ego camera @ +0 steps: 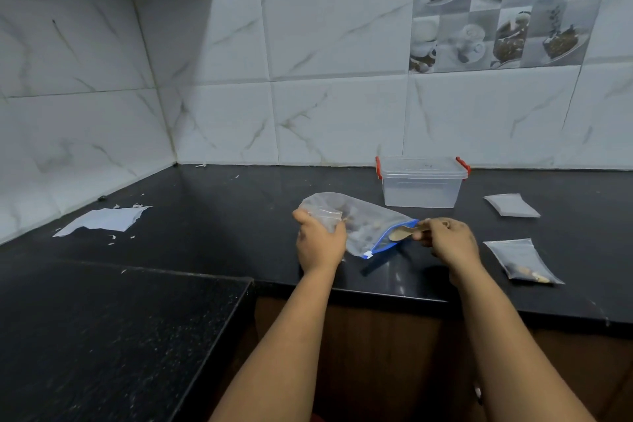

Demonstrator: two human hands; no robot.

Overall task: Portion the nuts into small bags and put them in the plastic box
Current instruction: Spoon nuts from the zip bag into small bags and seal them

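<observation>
A large clear zip bag (368,228) with a blue seal lies on the black counter, nuts dimly visible inside it. My left hand (320,241) grips a small clear bag (329,217) at the big bag's far end. My right hand (447,240) pinches a wooden spoon (404,232) whose bowl sits in the big bag's open mouth. Behind it stands the clear plastic box (422,186) with red clips, lid off. A small bag holding a few nuts (522,262) lies to the right; an empty-looking small bag (512,205) lies beyond it.
Torn white paper (102,220) and scraps lie at the counter's left. The tiled wall closes the back and left. The counter's front edge (376,293) runs under my forearms, and a lower black surface (102,336) sits at the front left.
</observation>
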